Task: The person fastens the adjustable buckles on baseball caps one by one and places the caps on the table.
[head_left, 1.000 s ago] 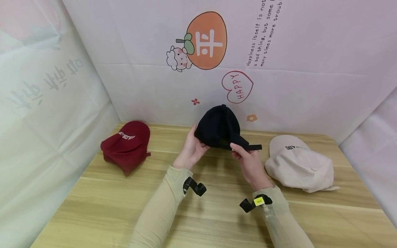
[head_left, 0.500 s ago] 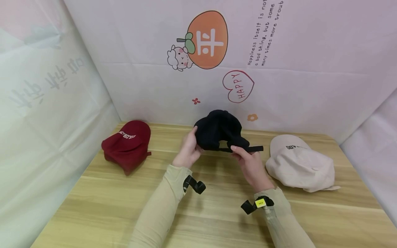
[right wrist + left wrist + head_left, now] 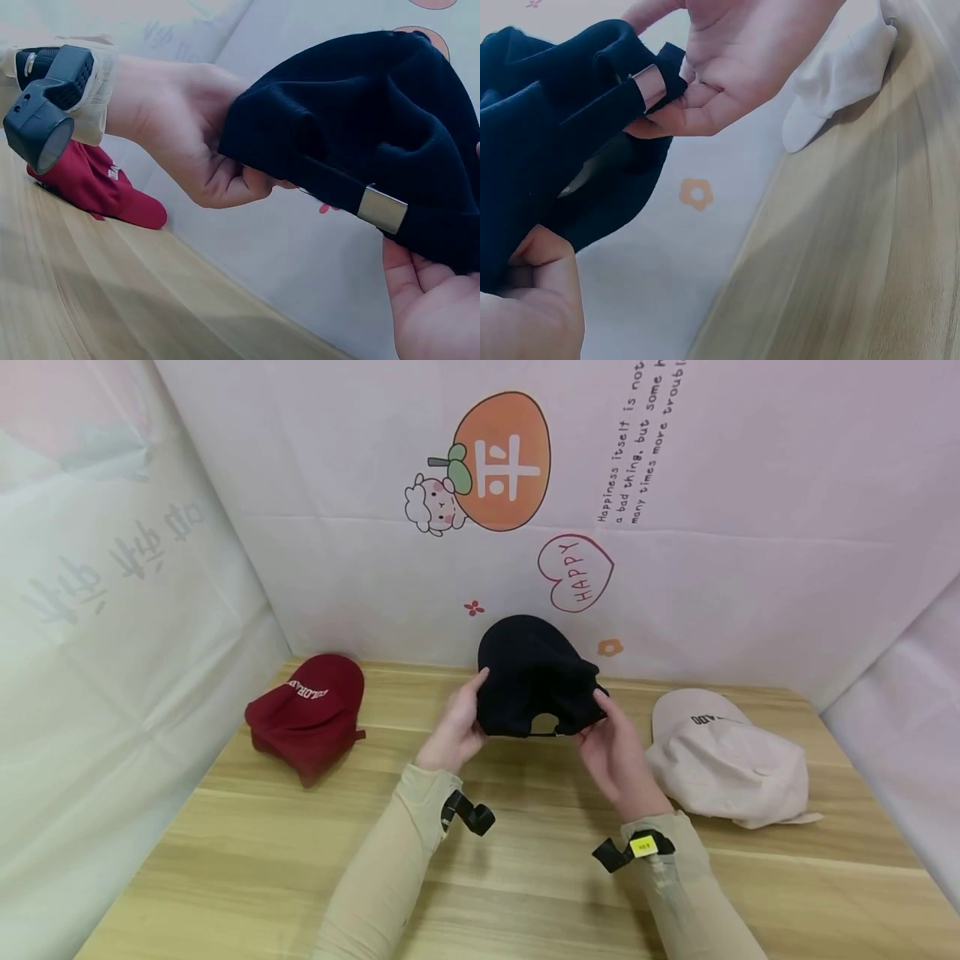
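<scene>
Between both hands a dark navy or black baseball cap [image 3: 525, 664] is held up near the back of the table, its rear opening and strap towards me. The left hand [image 3: 456, 722] grips the cap's left edge, thumb on the outside and fingers curled underneath. At the opposite edge the right hand [image 3: 611, 747] holds the cap, its thumb along the side. A metal buckle [image 3: 383, 208] shows on the back strap in the right wrist view, close to the right fingers. The cap's front is hidden from the head camera.
A dark red cap [image 3: 307, 714] with white lettering lies on the wooden table [image 3: 517, 877] at the left. A pale beige cap [image 3: 727, 760] with dark lettering lies at the right, near the right forearm. A white printed cloth [image 3: 360, 585] hangs behind the table.
The right hand has shifted from the loose strap end to the cap's right edge. The cap has tilted, so its back opening and more of its top now show. The left hand keeps its grip.
</scene>
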The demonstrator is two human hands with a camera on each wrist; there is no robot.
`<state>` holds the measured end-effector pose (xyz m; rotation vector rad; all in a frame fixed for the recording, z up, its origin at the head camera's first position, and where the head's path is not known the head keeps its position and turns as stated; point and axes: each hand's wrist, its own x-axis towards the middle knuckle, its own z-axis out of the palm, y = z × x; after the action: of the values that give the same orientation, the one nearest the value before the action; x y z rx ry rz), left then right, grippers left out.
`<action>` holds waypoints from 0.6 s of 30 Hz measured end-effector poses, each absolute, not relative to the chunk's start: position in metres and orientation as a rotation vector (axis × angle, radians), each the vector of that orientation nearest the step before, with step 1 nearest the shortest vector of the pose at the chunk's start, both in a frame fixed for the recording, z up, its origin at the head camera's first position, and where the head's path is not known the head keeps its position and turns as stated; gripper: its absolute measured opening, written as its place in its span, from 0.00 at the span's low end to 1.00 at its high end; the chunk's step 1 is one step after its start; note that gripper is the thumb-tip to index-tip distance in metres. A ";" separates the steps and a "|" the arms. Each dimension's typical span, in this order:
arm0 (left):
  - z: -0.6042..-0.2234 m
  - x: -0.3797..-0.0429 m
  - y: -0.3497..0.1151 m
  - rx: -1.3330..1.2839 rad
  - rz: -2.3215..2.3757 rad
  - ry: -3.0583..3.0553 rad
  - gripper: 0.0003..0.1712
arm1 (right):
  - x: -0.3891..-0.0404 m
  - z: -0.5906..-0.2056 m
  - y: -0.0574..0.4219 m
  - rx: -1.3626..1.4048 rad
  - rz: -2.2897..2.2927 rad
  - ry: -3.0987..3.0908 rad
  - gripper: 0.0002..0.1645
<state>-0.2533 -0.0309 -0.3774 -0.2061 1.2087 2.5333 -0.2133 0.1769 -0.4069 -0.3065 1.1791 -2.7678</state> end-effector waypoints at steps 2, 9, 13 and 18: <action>-0.378 -0.253 -0.030 -0.168 2.527 1.226 0.23 | -0.214 -0.407 0.177 -0.284 -2.777 1.158 0.19; -0.380 -0.255 -0.033 0.006 2.519 1.205 0.15 | -0.213 -0.409 0.180 -0.219 -2.835 1.018 0.19; -0.379 -0.256 -0.037 0.117 2.553 1.159 0.23 | -0.211 -0.409 0.184 -0.222 -2.810 0.999 0.25; -0.377 -0.256 -0.040 -0.017 2.605 1.219 0.25 | -0.210 -0.408 0.184 -0.183 -2.836 1.051 0.20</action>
<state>-0.2561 -0.0395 -0.3771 -0.0171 1.2190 2.6051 -0.2104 0.1840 -0.4075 -0.1833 1.0511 -2.8358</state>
